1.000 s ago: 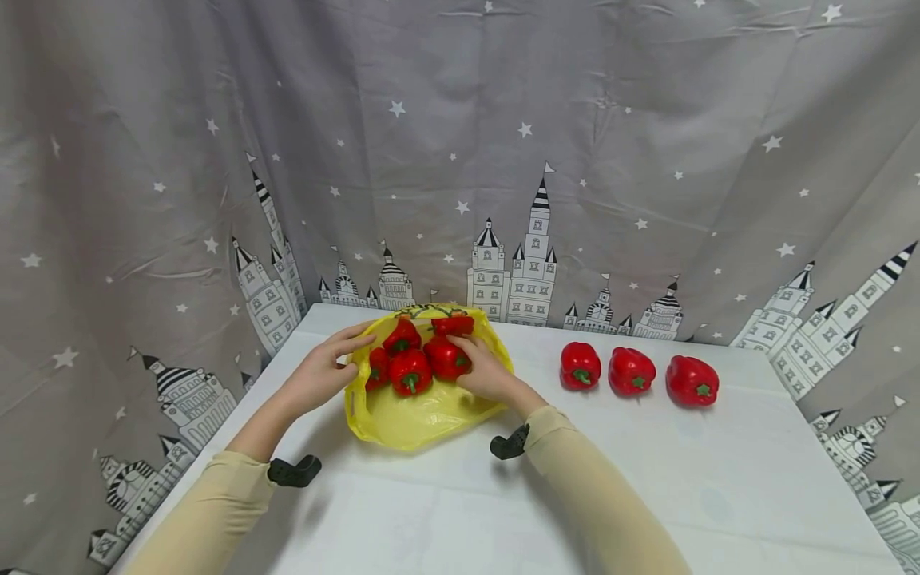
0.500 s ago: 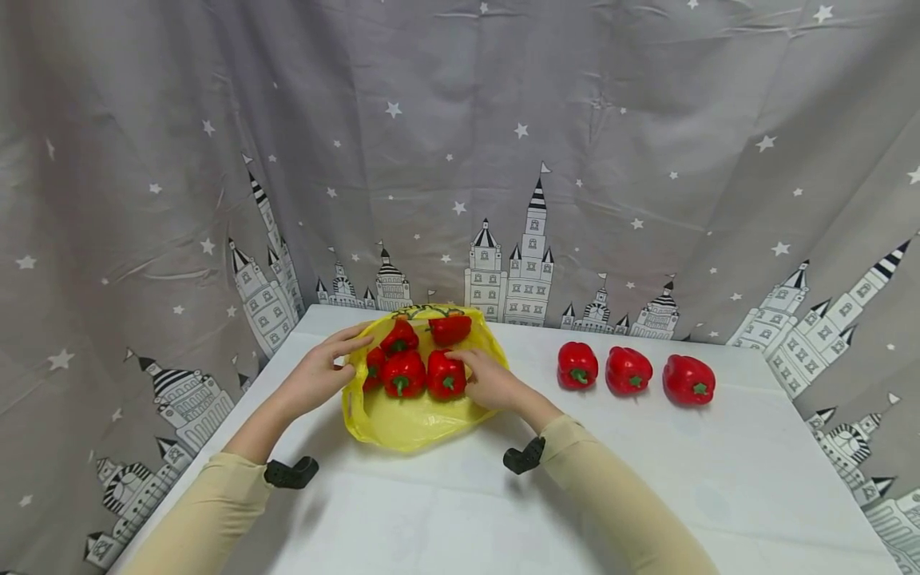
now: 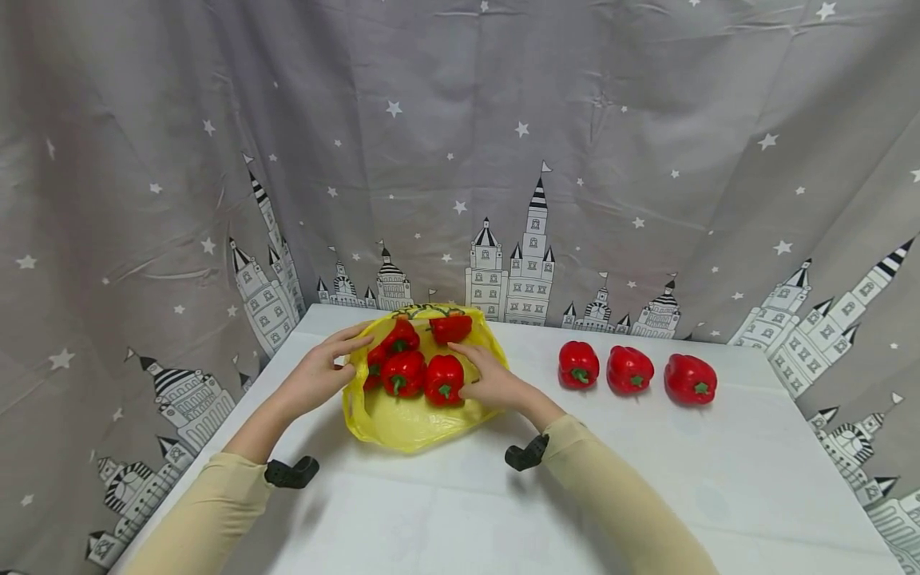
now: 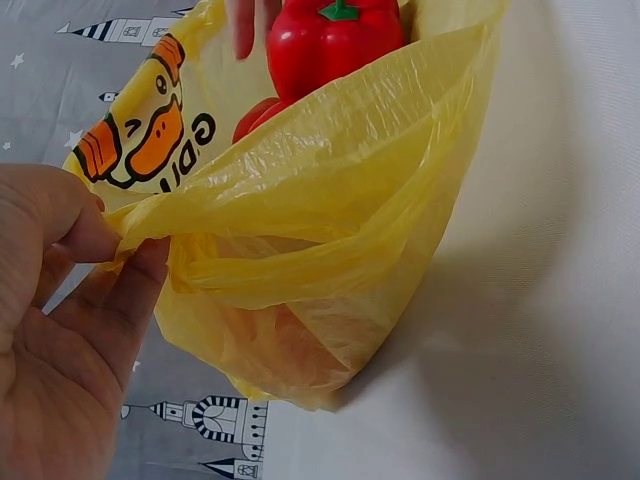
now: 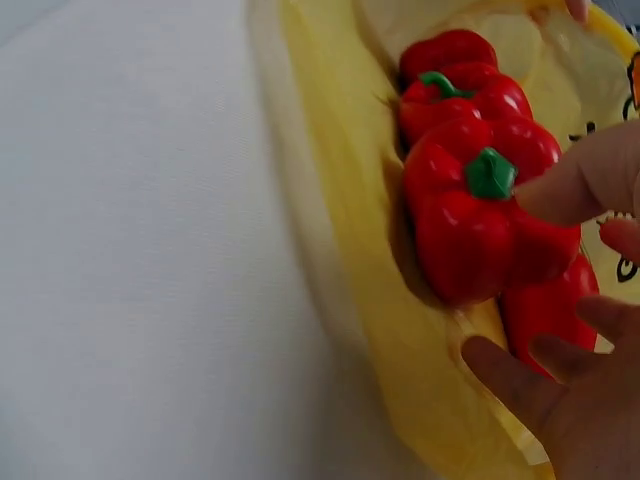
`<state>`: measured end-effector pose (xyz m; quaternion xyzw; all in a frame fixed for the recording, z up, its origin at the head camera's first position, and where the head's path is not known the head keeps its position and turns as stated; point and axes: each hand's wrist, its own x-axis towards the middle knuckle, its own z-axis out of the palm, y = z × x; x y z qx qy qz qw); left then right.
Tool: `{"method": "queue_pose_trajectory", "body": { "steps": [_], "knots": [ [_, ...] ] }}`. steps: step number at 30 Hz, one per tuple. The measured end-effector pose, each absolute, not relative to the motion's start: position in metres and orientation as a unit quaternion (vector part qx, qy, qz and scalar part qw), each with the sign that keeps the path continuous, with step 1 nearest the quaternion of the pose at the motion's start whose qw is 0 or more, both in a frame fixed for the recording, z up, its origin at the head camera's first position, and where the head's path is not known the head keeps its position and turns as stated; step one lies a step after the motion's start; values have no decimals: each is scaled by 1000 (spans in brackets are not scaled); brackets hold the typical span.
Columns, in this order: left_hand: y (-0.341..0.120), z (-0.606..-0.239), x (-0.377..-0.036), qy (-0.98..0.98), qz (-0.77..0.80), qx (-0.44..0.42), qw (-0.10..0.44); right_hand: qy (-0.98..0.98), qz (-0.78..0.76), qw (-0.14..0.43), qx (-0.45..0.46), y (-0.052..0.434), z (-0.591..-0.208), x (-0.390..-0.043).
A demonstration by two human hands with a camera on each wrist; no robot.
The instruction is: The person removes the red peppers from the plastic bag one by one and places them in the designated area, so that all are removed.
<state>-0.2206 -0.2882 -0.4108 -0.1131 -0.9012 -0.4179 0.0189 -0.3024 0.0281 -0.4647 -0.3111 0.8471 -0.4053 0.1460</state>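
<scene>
Yellow thin plastic bag [image 3: 410,415] lies open on the white-covered table [image 3: 503,511], its mouth turned toward the person, with a cluster of red bell peppers inside. The left hand [image 3: 316,375] pinches the bag's left rim between thumb and fingers, holding the mouth wide. The right hand [image 3: 496,383] sits at the bag's right side, fingers loosely curved around the nearest glossy red bell pepper with a green stem [image 3: 443,381]; the right wrist view shows a fingertip on its stem end and other fingers beneath, so it looks lightly held rather than gripped hard. That pepper lies just left of the right hand, stem facing the person. Three more red bell peppers [image 3: 628,370] stand in a row well apart to the right, nearer the right hand.
</scene>
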Motion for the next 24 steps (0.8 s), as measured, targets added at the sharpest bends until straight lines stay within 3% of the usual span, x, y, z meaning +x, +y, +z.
{"method": "queue_pose_trajectory", "body": {
  "steps": [8, 24],
  "knots": [
    [-287, -412, -220, -901, -417, -115, 19, 809, -459, 207, -302, 24, -468, -316],
    [-288, -412, -220, -903, -413, -117, 22, 803, -472, 227, -283, 17, -475, -323]
  ]
}}
